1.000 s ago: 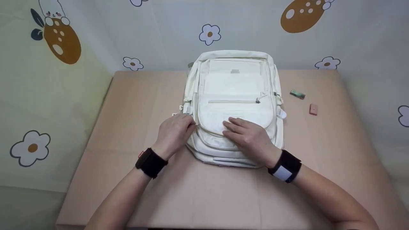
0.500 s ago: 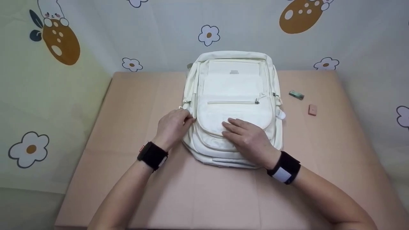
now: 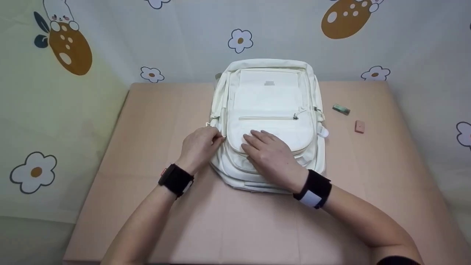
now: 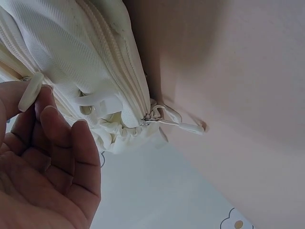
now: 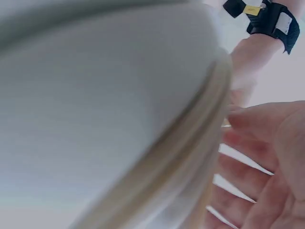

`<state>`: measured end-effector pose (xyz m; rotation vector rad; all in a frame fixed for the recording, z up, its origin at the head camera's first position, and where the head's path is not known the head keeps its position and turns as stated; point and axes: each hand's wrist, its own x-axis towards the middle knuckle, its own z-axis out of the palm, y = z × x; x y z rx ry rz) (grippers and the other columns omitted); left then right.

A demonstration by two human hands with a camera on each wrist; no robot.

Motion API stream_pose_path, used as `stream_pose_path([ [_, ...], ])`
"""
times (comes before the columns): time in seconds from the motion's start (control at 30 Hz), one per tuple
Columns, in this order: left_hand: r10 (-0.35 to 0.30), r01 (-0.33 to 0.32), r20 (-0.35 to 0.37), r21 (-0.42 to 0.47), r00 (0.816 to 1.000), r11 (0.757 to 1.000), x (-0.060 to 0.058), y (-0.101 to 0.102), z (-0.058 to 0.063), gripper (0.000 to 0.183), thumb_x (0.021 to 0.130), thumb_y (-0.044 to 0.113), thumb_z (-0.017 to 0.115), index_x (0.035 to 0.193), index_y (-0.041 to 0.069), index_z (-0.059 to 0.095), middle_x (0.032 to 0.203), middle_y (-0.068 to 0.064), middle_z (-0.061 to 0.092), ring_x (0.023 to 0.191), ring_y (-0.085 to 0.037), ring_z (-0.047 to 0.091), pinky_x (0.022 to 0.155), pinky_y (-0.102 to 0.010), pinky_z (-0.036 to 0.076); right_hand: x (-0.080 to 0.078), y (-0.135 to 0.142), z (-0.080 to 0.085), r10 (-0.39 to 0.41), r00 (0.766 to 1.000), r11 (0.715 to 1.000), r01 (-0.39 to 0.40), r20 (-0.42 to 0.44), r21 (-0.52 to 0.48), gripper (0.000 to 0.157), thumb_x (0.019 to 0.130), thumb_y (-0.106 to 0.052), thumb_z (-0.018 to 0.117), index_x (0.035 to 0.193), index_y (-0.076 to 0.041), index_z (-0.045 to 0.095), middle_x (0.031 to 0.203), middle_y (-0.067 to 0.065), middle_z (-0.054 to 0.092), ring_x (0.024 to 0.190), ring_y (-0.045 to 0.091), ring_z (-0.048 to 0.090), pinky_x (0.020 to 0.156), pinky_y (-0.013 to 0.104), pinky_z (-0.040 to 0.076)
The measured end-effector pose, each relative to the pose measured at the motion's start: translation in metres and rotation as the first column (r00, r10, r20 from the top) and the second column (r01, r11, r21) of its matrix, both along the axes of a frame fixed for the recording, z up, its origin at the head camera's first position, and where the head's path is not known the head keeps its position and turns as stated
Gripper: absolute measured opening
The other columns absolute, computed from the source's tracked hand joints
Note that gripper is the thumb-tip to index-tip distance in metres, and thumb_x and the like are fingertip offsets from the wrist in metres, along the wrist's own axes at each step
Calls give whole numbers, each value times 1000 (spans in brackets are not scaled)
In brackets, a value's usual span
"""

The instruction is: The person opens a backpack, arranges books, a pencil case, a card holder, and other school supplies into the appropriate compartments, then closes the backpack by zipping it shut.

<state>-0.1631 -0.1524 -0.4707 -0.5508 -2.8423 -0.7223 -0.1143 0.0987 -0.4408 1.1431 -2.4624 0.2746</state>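
A cream-white backpack lies on its back, its front pocket facing up. At its left side my left hand pinches a cream zipper pull between thumb and forefinger, the other fingers loosely bent. A second zipper pull hangs from another zipper beside the pocket, seen in the left wrist view. My right hand rests over the lower part of the front pocket with its fingers spread and fairly straight. In the right wrist view the bag's edge is close and blurred beside that palm.
A small green block and a small pink block lie to the right of the backpack on the tan tabletop. Patterned cloth walls stand behind and at both sides.
My left hand has moved slightly up along the bag's left side, then held still. My right hand has slid left and a little up across the front pocket.
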Motion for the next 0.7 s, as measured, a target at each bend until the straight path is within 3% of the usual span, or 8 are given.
stream_pose_path([
  [0.17,-8,8,1,0,1000,1000,-1,0,1,11,96,25,75,92,15,71,87,2,69,77,-19,62,64,-39,51,-1,-8,1,-53,998,995,51,26,84,23,95,-10,68,117,-5,74,131,14,67,126,35,59,103,46,49],
  [0.5,-27,26,-21,-17,999,1000,-9,0,8,10,95,23,76,91,16,70,87,2,69,75,-19,61,62,-38,49,-2,-6,-6,-18,1000,999,17,16,33,22,92,-2,69,111,-8,78,124,15,70,123,38,61,102,51,50],
  [0.7,5,-5,7,-26,1000,1000,-26,0,11,9,97,23,73,93,15,69,88,2,68,74,-19,60,63,-38,49,0,-5,-9,2,1000,1000,-2,15,-2,24,92,1,68,111,-8,78,123,15,71,123,38,61,102,52,49],
])
